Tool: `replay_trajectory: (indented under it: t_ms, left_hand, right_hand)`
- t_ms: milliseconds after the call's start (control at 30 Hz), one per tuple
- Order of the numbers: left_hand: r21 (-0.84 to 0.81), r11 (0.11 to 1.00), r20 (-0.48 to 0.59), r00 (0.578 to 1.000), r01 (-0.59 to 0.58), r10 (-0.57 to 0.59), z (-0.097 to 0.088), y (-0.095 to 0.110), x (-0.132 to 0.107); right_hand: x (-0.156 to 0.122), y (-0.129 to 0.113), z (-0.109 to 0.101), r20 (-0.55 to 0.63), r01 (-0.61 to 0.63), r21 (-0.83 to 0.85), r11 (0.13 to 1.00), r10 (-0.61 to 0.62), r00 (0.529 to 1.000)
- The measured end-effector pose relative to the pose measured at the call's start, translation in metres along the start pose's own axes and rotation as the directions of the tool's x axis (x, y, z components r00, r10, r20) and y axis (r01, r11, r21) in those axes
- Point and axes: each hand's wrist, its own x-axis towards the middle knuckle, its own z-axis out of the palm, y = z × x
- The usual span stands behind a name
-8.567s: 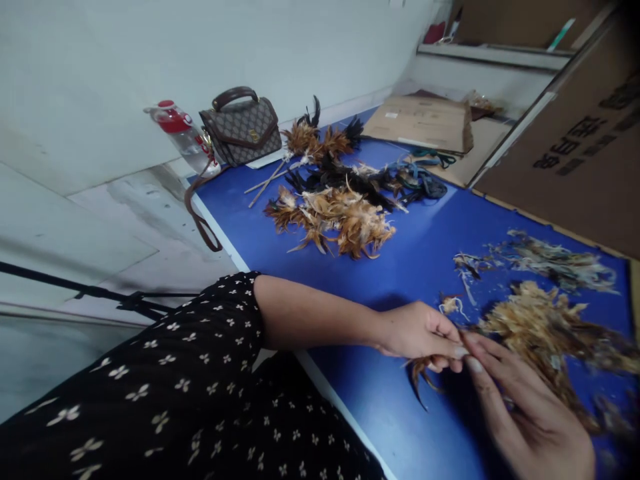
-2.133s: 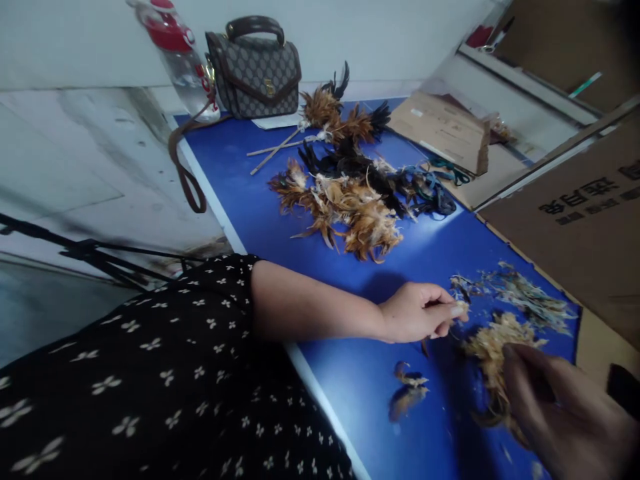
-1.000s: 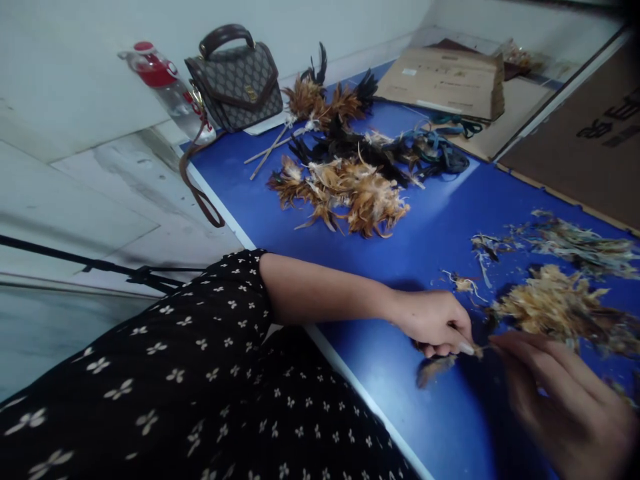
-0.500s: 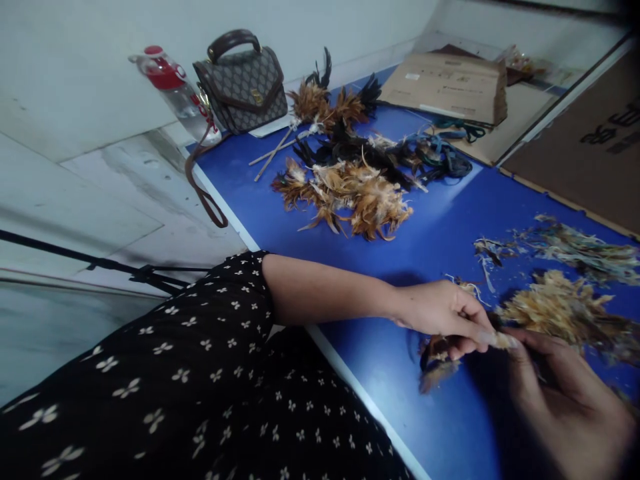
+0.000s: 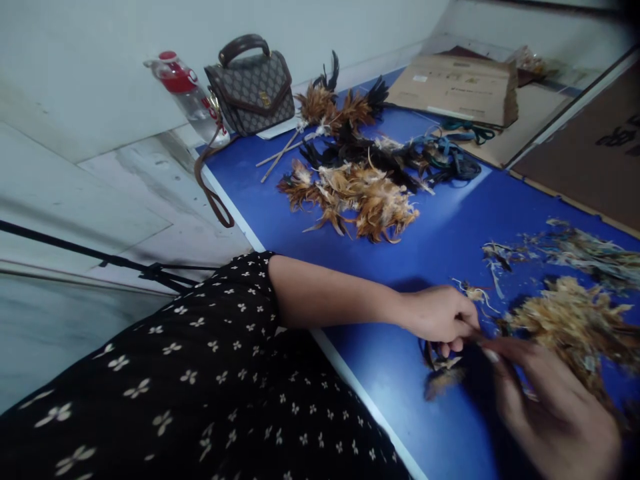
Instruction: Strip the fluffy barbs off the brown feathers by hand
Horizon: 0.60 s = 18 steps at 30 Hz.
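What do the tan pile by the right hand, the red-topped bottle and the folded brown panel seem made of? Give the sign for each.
Tan pile: feathers, it seems, mostly matte; wispy, overlapping plumes suggest it.
Bottle: probably clear plastic, smooth; its body is see-through, so glass remains possible.
Folded brown panel: likely cardboard, dull; printed marks and a rough edge show.

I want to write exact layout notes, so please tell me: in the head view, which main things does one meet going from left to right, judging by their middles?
Red-capped bottle → patterned handbag → orange-brown feather pile → left hand → right hand.
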Motion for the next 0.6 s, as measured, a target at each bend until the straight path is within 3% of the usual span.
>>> replay_trajectory:
  t_ms: [100,167,300,467,600]
  left_hand:
    - [0.033,0.999,0.222,0.974,-0.042,0.034,0.001,-0.003,-0.002]
    - [-0.059,0.996,0.28,0.956,-0.074,0.087,0.003,-0.005,-0.002]
    - [-0.237,0.964,0.182,0.969,-0.122,0.168,0.007,-0.002,-0.004]
    - [-0.319,0.945,-0.035,0.997,-0.075,0.067,0.008,0.007,-0.004]
    - [-0.32,0.947,-0.055,0.998,-0.036,0.02,0.01,0.006,-0.001]
  right_hand:
    - [-0.004,0.004,-0.003,-0.069,-0.088,-0.041,0.995,0.085,0.994]
    - [-0.005,0.006,-0.004,-0.085,-0.156,-0.032,0.987,0.153,0.985]
    - [-0.005,0.009,-0.001,-0.117,-0.276,0.005,0.961,0.274,0.954]
    - [-0.006,0.002,0.005,-0.101,-0.302,0.02,0.953,0.302,0.948]
    - [-0.006,-0.006,0.009,-0.062,-0.29,0.035,0.956,0.292,0.955]
